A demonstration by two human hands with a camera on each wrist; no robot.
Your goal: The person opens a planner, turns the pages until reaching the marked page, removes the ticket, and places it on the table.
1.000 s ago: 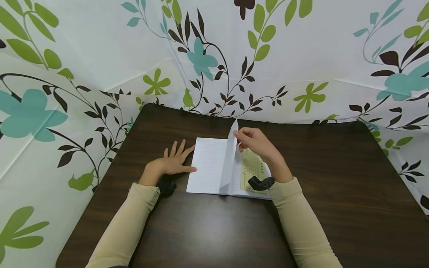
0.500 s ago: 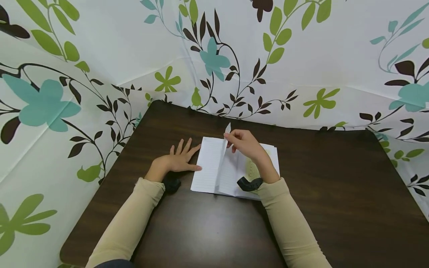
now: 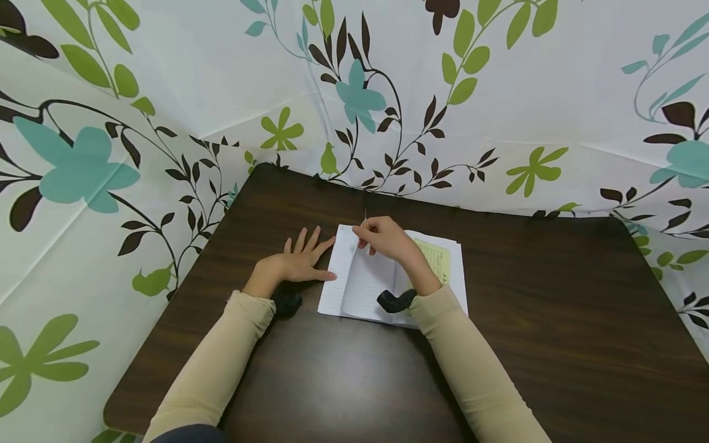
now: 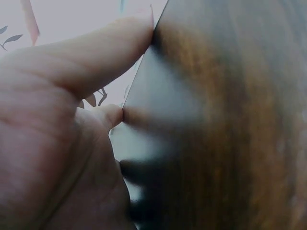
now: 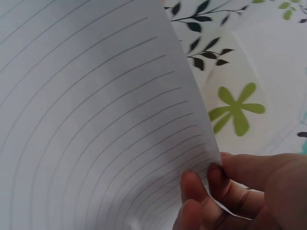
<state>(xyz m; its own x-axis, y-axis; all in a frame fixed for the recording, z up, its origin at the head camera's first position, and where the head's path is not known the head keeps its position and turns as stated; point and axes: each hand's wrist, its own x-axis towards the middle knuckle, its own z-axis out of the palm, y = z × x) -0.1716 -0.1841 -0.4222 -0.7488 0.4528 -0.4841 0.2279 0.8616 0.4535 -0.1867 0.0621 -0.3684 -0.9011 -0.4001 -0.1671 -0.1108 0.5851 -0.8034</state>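
An open notebook with white lined pages lies on the dark wooden table. My right hand pinches the upper outer corner of one lifted page, which leans over the notebook's left half. In the right wrist view, thumb and fingers hold the edge of that curved, lined page. A yellow-green printed slip lies on the right half, partly behind my right forearm. My left hand rests spread on the table, thumb and index fingertips right at the notebook's left edge. In the left wrist view, its thumb shows close by the tabletop.
The dark table stretches around the notebook on all sides. Behind it and to the left hangs a white cloth printed with leaves and flowers. Each wrist carries a small black device.
My right hand has carried the pinched page leftward over the notebook, from near upright to leaning over the left half. More of the yellow-green slip's top shows. My left hand stays spread beside the edge.
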